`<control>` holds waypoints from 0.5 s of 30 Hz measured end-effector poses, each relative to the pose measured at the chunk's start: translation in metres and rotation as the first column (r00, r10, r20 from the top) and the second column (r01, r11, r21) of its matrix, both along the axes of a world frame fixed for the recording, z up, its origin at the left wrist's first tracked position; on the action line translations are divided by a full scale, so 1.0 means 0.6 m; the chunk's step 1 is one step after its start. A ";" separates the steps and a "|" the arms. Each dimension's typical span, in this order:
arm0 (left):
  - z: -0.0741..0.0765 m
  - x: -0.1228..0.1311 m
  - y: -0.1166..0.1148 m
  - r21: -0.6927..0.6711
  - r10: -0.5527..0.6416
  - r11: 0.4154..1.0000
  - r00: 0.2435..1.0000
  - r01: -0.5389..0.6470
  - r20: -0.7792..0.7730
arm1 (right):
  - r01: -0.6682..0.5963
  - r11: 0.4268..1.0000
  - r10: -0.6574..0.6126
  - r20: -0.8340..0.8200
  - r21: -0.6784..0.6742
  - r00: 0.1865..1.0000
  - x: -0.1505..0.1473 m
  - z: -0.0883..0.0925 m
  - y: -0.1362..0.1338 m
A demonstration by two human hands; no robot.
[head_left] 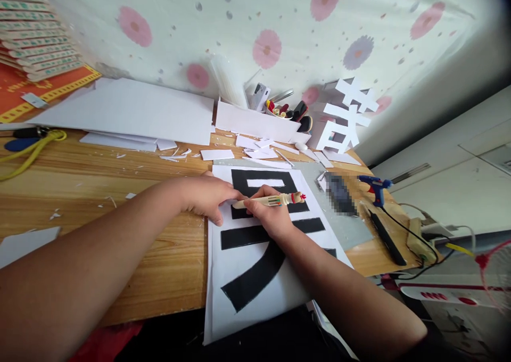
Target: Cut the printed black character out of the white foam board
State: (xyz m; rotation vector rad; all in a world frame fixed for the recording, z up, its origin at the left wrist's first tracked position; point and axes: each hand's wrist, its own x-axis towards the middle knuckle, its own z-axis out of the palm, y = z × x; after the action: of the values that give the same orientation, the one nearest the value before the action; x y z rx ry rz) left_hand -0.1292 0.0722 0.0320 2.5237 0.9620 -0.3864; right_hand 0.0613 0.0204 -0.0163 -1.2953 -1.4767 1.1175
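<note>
My right hand (273, 215) grips a cream multicolour ballpoint pen (285, 198) with a red ornament on its top end. Its tip meets the upper black shape on a white sheet (279, 298). Bold black strokes (255, 277) of a large character cover the sheet, partly hidden by my right forearm. Flat on the sheet's left side rests my left hand (203, 194), its fingers stretched out and fingertips close to the pen tip. Under the sheet shows a grey mat (355, 229).
White boards (131, 109) and cut scraps (217, 154) lie along the back. A white three-dimensional character (343, 117) stands at back right. To the right are a blue glue gun (375, 186), a black cutter-like tool (387, 237) and a power strip (421, 239). Yellow-handled cord (34, 149) lies left.
</note>
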 end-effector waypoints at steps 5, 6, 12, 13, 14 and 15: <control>-0.004 -0.002 0.000 -0.002 -0.007 1.000 1.000 0.007 0.028 | 0.002 1.000 -0.004 0.060 0.024 0.998 0.000 0.001 -0.004; -0.003 -0.002 0.000 -0.003 -0.003 1.000 1.000 0.003 0.024 | 0.002 1.000 -0.005 0.075 0.029 0.997 -0.001 0.002 -0.004; 0.000 -0.001 -0.003 -0.011 0.012 1.000 1.000 -0.012 -0.003 | -0.024 0.999 0.019 0.134 0.037 0.991 -0.001 0.010 -0.006; 0.000 -0.001 -0.003 -0.014 0.011 1.000 1.000 -0.011 -0.002 | -0.035 0.999 0.030 0.128 0.035 0.991 0.000 0.011 -0.007; -0.001 -0.001 -0.003 -0.018 0.011 1.000 1.000 -0.011 0.002 | -0.046 0.998 0.042 0.120 0.031 0.992 0.001 0.013 -0.007; -0.001 -0.002 -0.002 -0.022 0.012 1.000 1.000 -0.012 0.004 | -0.061 0.998 0.058 0.111 0.026 0.992 0.002 0.014 -0.008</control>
State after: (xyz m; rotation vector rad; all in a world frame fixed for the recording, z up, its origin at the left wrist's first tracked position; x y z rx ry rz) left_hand -0.1301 0.0709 0.0316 2.4966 0.9654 -0.3860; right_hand 0.0627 0.0159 -0.0081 -1.3187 -1.6167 1.0730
